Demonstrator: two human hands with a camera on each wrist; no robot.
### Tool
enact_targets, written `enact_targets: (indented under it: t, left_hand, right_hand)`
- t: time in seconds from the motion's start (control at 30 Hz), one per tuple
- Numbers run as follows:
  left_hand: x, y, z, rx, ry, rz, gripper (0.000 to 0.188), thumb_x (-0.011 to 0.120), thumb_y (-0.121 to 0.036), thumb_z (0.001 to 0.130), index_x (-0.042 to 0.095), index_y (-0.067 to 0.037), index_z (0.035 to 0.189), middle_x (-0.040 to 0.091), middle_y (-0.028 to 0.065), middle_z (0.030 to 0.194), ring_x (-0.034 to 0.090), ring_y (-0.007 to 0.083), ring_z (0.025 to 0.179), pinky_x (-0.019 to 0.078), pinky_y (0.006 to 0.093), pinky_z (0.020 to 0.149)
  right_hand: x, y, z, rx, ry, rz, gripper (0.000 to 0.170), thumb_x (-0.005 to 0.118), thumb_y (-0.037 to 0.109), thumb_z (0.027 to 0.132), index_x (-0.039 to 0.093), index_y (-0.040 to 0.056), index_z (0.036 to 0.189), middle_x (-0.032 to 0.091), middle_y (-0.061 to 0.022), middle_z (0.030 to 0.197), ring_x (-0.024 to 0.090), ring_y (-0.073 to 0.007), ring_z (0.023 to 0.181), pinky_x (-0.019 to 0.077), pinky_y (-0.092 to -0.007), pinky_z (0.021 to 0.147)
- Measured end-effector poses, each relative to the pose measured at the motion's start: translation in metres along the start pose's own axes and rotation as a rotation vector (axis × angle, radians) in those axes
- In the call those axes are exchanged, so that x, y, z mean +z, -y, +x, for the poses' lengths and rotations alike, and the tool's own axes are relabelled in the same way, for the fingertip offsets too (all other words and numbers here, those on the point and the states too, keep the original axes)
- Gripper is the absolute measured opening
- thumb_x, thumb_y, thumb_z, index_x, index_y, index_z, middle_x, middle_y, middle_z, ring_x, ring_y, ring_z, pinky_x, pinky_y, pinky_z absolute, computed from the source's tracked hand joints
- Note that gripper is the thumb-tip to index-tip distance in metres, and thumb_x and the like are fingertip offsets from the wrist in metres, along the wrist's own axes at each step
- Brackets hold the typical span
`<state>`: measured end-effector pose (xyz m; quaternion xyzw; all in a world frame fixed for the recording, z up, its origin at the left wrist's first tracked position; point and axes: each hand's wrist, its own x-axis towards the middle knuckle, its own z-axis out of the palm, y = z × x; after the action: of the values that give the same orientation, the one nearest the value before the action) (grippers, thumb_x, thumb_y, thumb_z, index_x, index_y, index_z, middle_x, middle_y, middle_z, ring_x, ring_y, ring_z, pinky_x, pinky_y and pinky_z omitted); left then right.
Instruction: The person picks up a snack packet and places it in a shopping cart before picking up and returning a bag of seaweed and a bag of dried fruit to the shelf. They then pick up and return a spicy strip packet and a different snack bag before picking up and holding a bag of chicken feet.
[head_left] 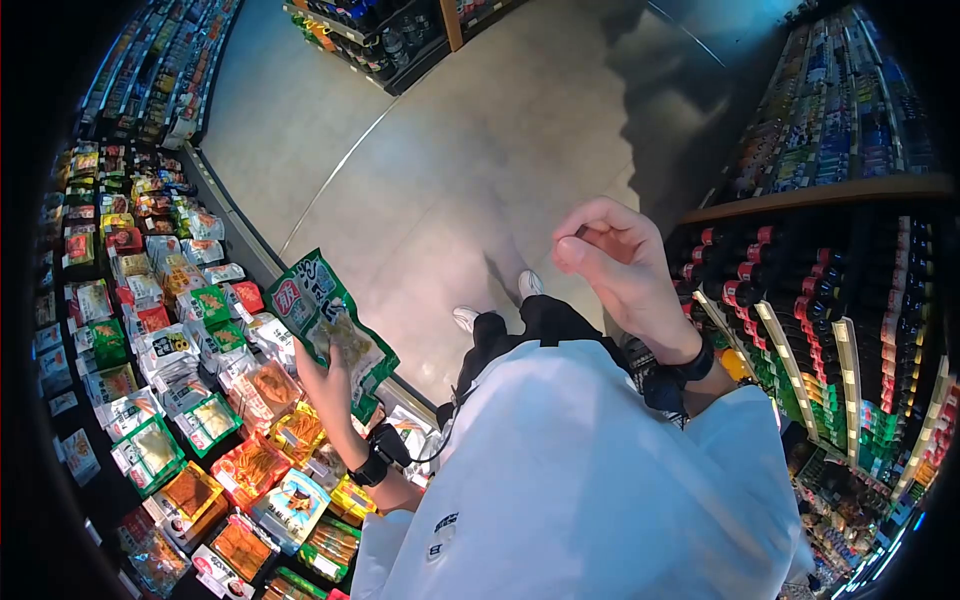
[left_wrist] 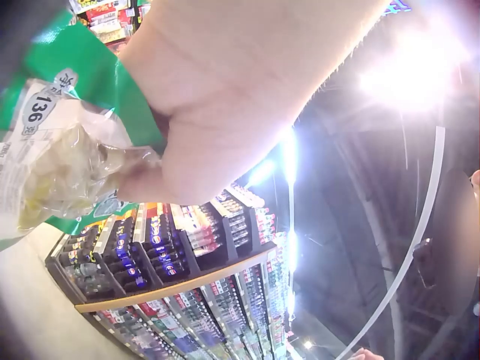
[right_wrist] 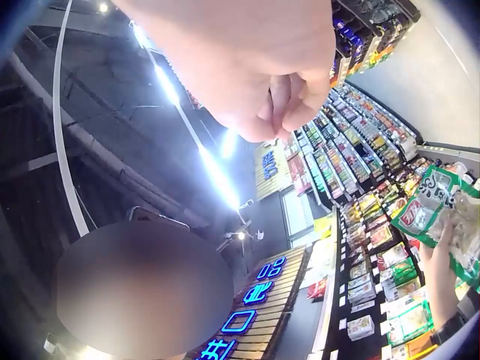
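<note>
In the head view my left hand [head_left: 335,395] grips a green and clear plastic food packet [head_left: 335,320] by its side, over the edge of the packet display. The left wrist view shows the thumb of my left hand [left_wrist: 217,112] pressed on the clear part of the packet [left_wrist: 67,165]. My right hand [head_left: 630,275] is raised over the floor at the right, its fingers curled towards the thumb with nothing visible held. In the right wrist view the fingers of my right hand [right_wrist: 255,67] are bent in, apart from the packet [right_wrist: 442,210].
Rows of packaged foods [head_left: 250,470] fill the display at the left. Shelves of dark bottles with red caps [head_left: 800,300] stand at the right. Another drinks shelf [head_left: 400,60] is at the top, across the pale floor [head_left: 430,160].
</note>
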<state>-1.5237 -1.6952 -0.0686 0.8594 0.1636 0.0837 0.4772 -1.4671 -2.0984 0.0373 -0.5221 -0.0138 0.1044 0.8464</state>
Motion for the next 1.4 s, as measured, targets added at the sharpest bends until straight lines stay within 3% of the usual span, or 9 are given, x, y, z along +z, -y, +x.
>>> enact_targets:
  t: [0.5, 0.63, 0.73, 0.87, 1.0, 1.13, 1.23, 1.37, 1.4]
  left_hand:
    - [-0.005, 0.011, 0.015, 0.056, 0.039, 0.060, 0.059, 0.064, 0.007, 0.092, 0.044, 0.005, 0.147, 0.059, 0.0205, 0.139, 0.056, 0.0254, 0.126, 0.0384, 0.0330, 0.110]
    - [-0.002, 0.017, 0.021, 0.063, 0.033, 0.054, 0.059, 0.064, 0.007, 0.093, 0.042, 0.006, 0.147, 0.058, 0.0214, 0.139, 0.056, 0.0259, 0.126, 0.0384, 0.0326, 0.109]
    - [0.003, 0.004, 0.025, 0.060, 0.040, 0.025, 0.059, 0.064, 0.006, 0.093, 0.041, 0.007, 0.147, 0.057, 0.0222, 0.140, 0.056, 0.0257, 0.126, 0.0383, 0.0319, 0.109]
    - [0.006, -0.004, 0.027, -0.001, 0.041, 0.033, 0.060, 0.064, 0.004, 0.094, 0.040, 0.009, 0.148, 0.056, 0.0239, 0.141, 0.055, 0.0275, 0.129, 0.0374, 0.0328, 0.111]
    - [0.011, 0.023, 0.034, 0.082, 0.007, 0.181, 0.063, 0.067, -0.001, 0.093, 0.040, 0.008, 0.149, 0.054, 0.0275, 0.145, 0.052, 0.0338, 0.135, 0.0374, 0.0380, 0.114]
    - [0.005, 0.018, 0.031, 0.158, -0.040, 0.354, 0.065, 0.070, -0.005, 0.091, 0.041, 0.009, 0.148, 0.052, 0.0321, 0.144, 0.051, 0.0392, 0.137, 0.0377, 0.0422, 0.115]
    - [0.003, -0.011, 0.034, 0.153, -0.010, 0.217, 0.059, 0.066, 0.002, 0.091, 0.044, 0.006, 0.146, 0.062, 0.0269, 0.133, 0.059, 0.0342, 0.127, 0.0420, 0.0381, 0.109]
    - [-0.003, -0.009, 0.034, -0.093, 0.112, 0.053, 0.055, 0.064, 0.005, 0.091, 0.048, 0.003, 0.143, 0.067, 0.0191, 0.124, 0.064, 0.0228, 0.108, 0.0496, 0.0330, 0.096]
    - [-0.004, 0.004, 0.034, 0.001, 0.115, 0.100, 0.057, 0.063, 0.007, 0.090, 0.047, 0.003, 0.145, 0.068, 0.0179, 0.123, 0.064, 0.0213, 0.108, 0.0498, 0.0324, 0.095]
  right_hand:
    - [0.015, -0.009, 0.007, -0.148, -0.015, -0.092, 0.005, 0.067, 0.000, 0.095, 0.065, 0.0030, 0.098, 0.062, -0.0020, 0.095, 0.056, -0.0096, 0.088, 0.0438, -0.0250, 0.077]
    - [-0.051, -0.043, 0.022, -0.064, 0.229, -0.230, 0.009, 0.068, -0.002, 0.095, 0.064, 0.0011, 0.102, 0.063, -0.0037, 0.104, 0.056, -0.0087, 0.087, 0.0459, -0.0251, 0.078]
    - [-0.048, -0.040, 0.035, -0.022, -0.020, -0.473, 0.012, 0.067, -0.001, 0.095, 0.064, -0.0003, 0.107, 0.067, -0.0059, 0.107, 0.061, -0.0113, 0.092, 0.0499, -0.0264, 0.086]
    - [-0.004, -0.054, 0.048, -0.382, -0.422, -0.483, 0.023, 0.067, 0.004, 0.098, 0.061, 0.0000, 0.119, 0.069, -0.0083, 0.112, 0.065, -0.0151, 0.103, 0.0510, -0.0286, 0.096]
    - [-0.042, -0.042, 0.047, 0.237, -0.076, -0.445, 0.043, 0.064, 0.003, 0.099, 0.051, 0.0016, 0.141, 0.059, -0.0131, 0.134, 0.057, -0.0186, 0.125, 0.0479, -0.0328, 0.104]
    - [0.012, -0.012, 0.029, -0.185, 0.096, -0.404, 0.052, 0.060, 0.004, 0.100, 0.044, 0.0007, 0.150, 0.046, -0.0180, 0.151, 0.047, -0.0240, 0.140, 0.0456, -0.0388, 0.107]
    - [0.047, 0.043, 0.014, 0.123, 0.344, 0.087, 0.074, 0.065, 0.008, 0.096, 0.026, -0.0031, 0.159, 0.030, -0.0226, 0.164, 0.026, -0.0308, 0.154, 0.0294, -0.0464, 0.119]
    - [0.090, 0.050, -0.010, 0.059, 0.523, 0.517, 0.058, 0.061, 0.016, 0.099, 0.038, -0.0079, 0.146, 0.032, -0.0298, 0.159, 0.029, -0.0379, 0.151, 0.0336, -0.0511, 0.116]
    - [0.103, 0.046, -0.017, 0.026, 0.528, 0.603, 0.054, 0.060, 0.018, 0.100, 0.040, -0.0091, 0.143, 0.033, -0.0315, 0.158, 0.030, -0.0397, 0.150, 0.0346, -0.0523, 0.115]
